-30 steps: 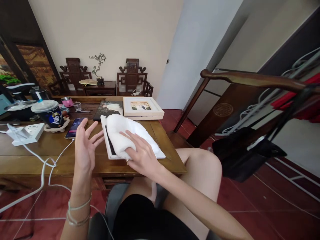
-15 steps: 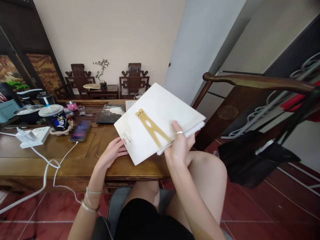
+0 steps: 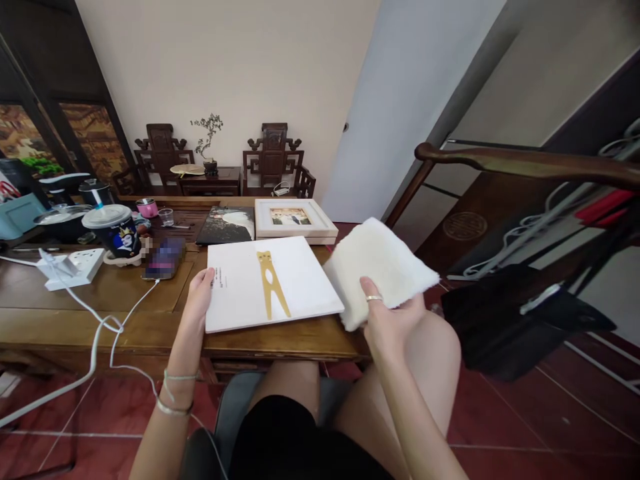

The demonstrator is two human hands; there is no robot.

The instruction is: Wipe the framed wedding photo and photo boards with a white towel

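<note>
A white picture frame (image 3: 295, 280) lies face down on the wooden table (image 3: 125, 313), its gold stand leg showing on the back. My left hand (image 3: 200, 293) rests on the frame's left edge, fingers curled over it. My right hand (image 3: 390, 320) holds a folded white cloth (image 3: 380, 267) just off the table's right end, above my knee, with the thumb on top.
Behind the frame lie a second white frame with a photo (image 3: 293, 219) and a dark picture (image 3: 226, 225). To the left are a phone (image 3: 165, 259), a printed cup (image 3: 114, 233), a power strip (image 3: 70, 267) with white cables, and pots. A dark wooden rail (image 3: 525, 163) stands on the right.
The frame was turned over from under the cloth, held up in both hands, then laid face down on the table. My right hand has drawn the cloth away to the right.
</note>
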